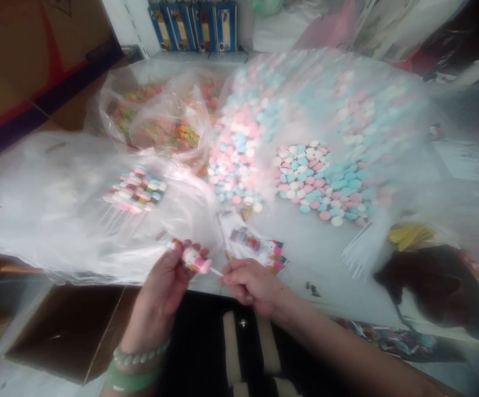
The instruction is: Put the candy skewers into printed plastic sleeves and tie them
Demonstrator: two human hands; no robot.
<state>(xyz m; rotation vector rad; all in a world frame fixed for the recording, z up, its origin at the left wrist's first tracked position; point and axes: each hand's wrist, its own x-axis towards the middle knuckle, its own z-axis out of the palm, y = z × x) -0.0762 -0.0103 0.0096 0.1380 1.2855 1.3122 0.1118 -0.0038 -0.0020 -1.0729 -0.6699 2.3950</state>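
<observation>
My left hand (163,286) is closed round a short stack of round pink and white candies (196,260) threaded on a thin white stick. My right hand (250,284) pinches the free end of that stick, just right of the candies. Both hands hover over the near table edge. A heap of loose pink, blue and white candies (320,182) lies on the table ahead. To the left, finished candy sticks (135,190) rest on a clear plastic bag (57,209).
Small printed wrappers (260,245) lie in front of my hands. A bundle of white sticks (361,251) sits at right. More candy bags (169,118) and cardboard boxes (24,60) stand behind. A brown box (69,331) sits below the table edge.
</observation>
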